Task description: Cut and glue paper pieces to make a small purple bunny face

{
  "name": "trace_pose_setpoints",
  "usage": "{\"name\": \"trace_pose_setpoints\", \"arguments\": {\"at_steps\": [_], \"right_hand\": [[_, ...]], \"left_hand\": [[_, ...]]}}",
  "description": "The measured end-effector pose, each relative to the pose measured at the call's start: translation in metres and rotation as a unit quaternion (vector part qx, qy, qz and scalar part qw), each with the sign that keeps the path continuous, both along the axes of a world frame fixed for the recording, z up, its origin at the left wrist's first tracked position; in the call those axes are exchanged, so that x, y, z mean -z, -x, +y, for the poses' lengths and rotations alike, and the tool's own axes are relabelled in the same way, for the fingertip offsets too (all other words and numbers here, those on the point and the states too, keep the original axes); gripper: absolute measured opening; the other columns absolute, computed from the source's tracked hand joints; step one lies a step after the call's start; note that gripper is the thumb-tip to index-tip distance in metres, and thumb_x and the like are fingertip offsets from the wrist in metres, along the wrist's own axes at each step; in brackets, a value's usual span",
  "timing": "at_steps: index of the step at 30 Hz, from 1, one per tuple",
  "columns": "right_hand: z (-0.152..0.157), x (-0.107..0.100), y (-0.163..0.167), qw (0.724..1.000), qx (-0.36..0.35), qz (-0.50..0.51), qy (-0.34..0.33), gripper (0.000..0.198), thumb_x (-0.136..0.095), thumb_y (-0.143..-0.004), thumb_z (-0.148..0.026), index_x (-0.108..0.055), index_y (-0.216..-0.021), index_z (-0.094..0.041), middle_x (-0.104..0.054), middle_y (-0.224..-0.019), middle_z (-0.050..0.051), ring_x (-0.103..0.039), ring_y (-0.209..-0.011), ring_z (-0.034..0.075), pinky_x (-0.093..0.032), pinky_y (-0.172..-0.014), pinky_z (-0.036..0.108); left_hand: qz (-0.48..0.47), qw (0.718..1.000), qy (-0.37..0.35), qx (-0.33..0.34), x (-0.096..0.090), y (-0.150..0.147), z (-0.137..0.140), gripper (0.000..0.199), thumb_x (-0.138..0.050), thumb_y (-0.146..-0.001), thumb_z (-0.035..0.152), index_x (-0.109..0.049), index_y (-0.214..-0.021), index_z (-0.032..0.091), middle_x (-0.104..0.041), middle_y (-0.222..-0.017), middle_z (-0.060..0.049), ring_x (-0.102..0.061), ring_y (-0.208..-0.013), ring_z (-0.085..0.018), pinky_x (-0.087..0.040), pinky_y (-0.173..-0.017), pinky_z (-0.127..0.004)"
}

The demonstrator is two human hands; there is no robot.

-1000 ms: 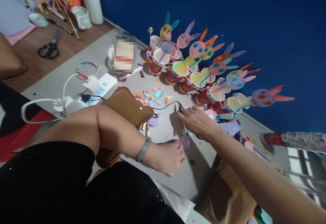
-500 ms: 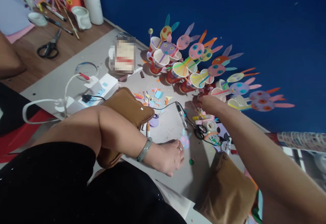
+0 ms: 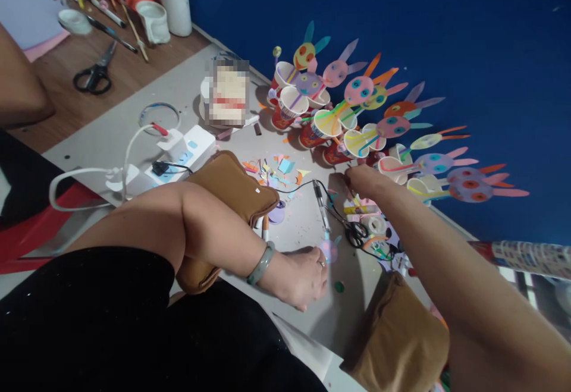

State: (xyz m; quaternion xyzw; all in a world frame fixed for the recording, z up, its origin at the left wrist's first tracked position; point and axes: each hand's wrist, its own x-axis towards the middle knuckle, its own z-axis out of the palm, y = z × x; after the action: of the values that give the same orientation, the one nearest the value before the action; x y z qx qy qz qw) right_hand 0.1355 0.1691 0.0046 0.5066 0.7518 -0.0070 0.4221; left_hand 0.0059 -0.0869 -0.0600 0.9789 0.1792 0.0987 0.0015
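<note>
My left hand (image 3: 301, 277), with a ring and a jade-like bangle (image 3: 262, 263), rests on the grey table with its fingers curled under. A small purple paper rabbit head (image 3: 329, 251) lies against its fingertips; what the fingers hold is hidden. My right hand (image 3: 363, 181) reaches to the near side of red paper cups (image 3: 314, 133). Its fingers are bent and closed together, and whatever they grip cannot be made out. Paper rabbit faces (image 3: 358, 90) on coloured straws stand in the cups. A pen (image 3: 321, 204) and black-handled scissors (image 3: 357, 235) lie between my hands.
Paper scraps (image 3: 283, 169) and a brown cushion (image 3: 227, 187) lie near my left forearm, beside a white power strip (image 3: 194, 148). A brown pouch (image 3: 401, 332) sits at the front right. Other scissors (image 3: 93, 77) lie at upper left, near another person's arm (image 3: 20, 82).
The view has shifted a little, so everything sits slightly further right. My right hand has drawn slightly left relative to the cups. My left hand has stayed beside the paper rabbit head.
</note>
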Motion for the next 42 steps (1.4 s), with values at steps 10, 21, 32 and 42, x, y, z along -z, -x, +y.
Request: {"name": "trace_pose_setpoints", "arguments": {"at_steps": [10, 21, 32, 42], "right_hand": [[-0.017, -0.013, 0.004, 0.999, -0.047, 0.01, -0.023, 0.025, -0.054, -0.09, -0.01, -0.076, -0.102, -0.011, -0.075, -0.105, 0.022, -0.074, -0.097, 0.029, -0.051, -0.073, 0.031], [-0.108, -0.04, 0.05, 0.936, -0.012, 0.352, 0.016, 0.005, -0.062, -0.079, -0.023, -0.064, -0.075, -0.02, -0.069, -0.07, 0.002, -0.063, -0.066, 0.016, -0.043, -0.062, 0.025], [-0.168, 0.005, 0.06, 0.769, 0.246, 0.55, 0.211, 0.023, -0.074, -0.076, -0.041, -0.063, -0.079, -0.02, -0.063, -0.061, -0.004, -0.053, -0.048, 0.011, -0.045, -0.048, 0.024], [-0.186, 0.022, 0.079, 0.808, 0.124, 0.559, 0.138, 0.016, -0.071, -0.078, -0.029, -0.06, -0.072, -0.02, -0.062, -0.063, -0.003, -0.052, -0.058, 0.011, -0.04, -0.058, 0.023]], "left_hand": [[0.004, 1.0, 0.002, 0.015, 0.005, -0.002, 0.001, 0.053, -0.059, -0.085, 0.057, -0.07, -0.115, 0.015, -0.069, -0.115, -0.023, -0.061, -0.098, -0.039, -0.035, -0.078, -0.044], [0.012, 0.999, 0.02, 0.027, -0.003, 0.004, 0.003, 0.057, -0.062, -0.084, 0.058, -0.071, -0.12, 0.014, -0.069, -0.116, -0.024, -0.062, -0.102, -0.038, -0.04, -0.083, -0.048], [0.003, 0.997, 0.072, 0.032, -0.011, 0.007, 0.004, 0.062, -0.069, -0.081, 0.053, -0.071, -0.126, 0.009, -0.068, -0.126, -0.027, -0.065, -0.107, -0.041, -0.047, -0.082, -0.049], [0.077, 0.991, 0.106, 0.042, -0.024, 0.005, 0.004, 0.062, -0.069, -0.086, 0.054, -0.069, -0.131, 0.011, -0.073, -0.125, -0.017, -0.067, -0.112, -0.036, -0.051, -0.095, -0.044]]}}
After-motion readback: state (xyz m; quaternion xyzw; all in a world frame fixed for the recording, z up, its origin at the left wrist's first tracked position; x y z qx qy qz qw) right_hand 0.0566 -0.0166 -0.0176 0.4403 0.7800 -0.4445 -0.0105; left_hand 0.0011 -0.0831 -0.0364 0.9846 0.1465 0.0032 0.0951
